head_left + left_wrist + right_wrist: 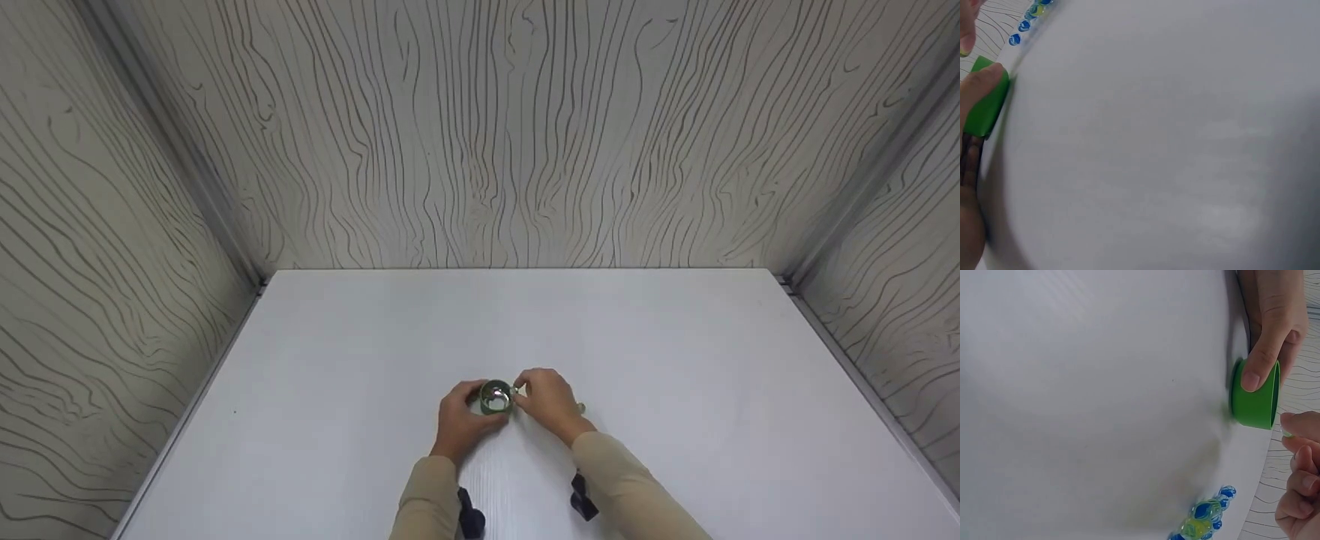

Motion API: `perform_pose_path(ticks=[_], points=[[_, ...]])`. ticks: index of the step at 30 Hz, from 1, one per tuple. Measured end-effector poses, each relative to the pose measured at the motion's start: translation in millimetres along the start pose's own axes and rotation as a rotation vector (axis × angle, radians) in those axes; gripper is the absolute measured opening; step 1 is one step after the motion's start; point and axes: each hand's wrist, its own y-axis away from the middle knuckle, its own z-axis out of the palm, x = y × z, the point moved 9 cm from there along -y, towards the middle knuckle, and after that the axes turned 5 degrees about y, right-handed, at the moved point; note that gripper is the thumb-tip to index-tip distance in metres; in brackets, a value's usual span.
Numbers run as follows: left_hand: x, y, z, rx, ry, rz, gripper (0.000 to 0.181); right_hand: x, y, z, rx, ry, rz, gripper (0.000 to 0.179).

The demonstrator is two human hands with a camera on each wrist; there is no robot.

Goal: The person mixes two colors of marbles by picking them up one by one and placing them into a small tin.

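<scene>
Thumb and fingers of my left hand [459, 421] grip a small green round cup [1255, 406] from its left side. The cup stands upright on the white table, and its inside looks shiny in the head view. Close to the cup's right rim, my right hand [547, 399] pinches a small, pale-green, glassy piece [1287, 433], probably a marble, mostly hidden by the fingertips. In the right wrist view, several clear glass marbles [1203, 512] with blue and yellow swirls lie together on the table. The head view shows only a bit of them past my right wrist.
The white tabletop [360, 337] spreads around both hands. Wood-grain panels [480, 135] stand behind it and at both sides. Dark straps or devices [471, 516] hang by the beige sleeves.
</scene>
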Motion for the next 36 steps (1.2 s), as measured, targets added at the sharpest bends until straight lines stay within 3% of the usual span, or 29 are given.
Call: perform_pose_path(ticks=[10,36], points=[[3.8,0.2,-0.6,0.003,0.006,0.019,0.057,-0.1,-1.7,5.8,-0.008,0.017,0.029,0.013],[4.7,0.7,-1.2,0.008,0.015,0.018,0.054,-6.1,-2.6,9.7,-0.007,-0.031,-0.015,0.011]])
